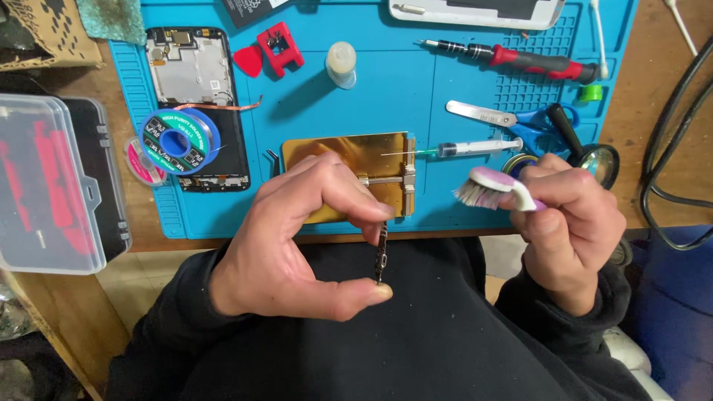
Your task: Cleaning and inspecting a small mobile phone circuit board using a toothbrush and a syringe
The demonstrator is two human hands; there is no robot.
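Item: small circuit strip [381,252], dark, narrow, held on edge. It was pinched end to end by the left hand [297,245]: the forefinger tip pressed on its upper end, the thumb tip on its lower end. The left fingers [369,214] were thus clamped on the strip, the remaining ones curled loosely behind. Long axis: 12 to 6 o'clock, nearly upright in the view. Position: over the lap, just off the near edge of the worktop [653,96], below the gold plate [334,152].

Item: brush [494,186], white bristles, pink-and-white head. It was gripped in the right hand [568,223], fingers closed round the handle, bristles turned toward 9 o'clock. The strip lay at about 8 o'clock from the bristles, near but not touching; a clear gap was seen between them. The right hand was the nearer free tool-bearer; the left was already on the strip.

Surroundings, on the blue mat [416,82]:
- syringe [475,148], needle toward 9 o'clock, at 12 o'clock from the brush;
- scissors [512,119], blue-handled;
- screwdriver [520,59], red and black, at 1 o'clock from the plate;
- solder spool [178,141], resting on an opened phone [193,74], at 10 o'clock from the left hand;
- clear plastic case [52,186], off the mat at 9 o'clock.
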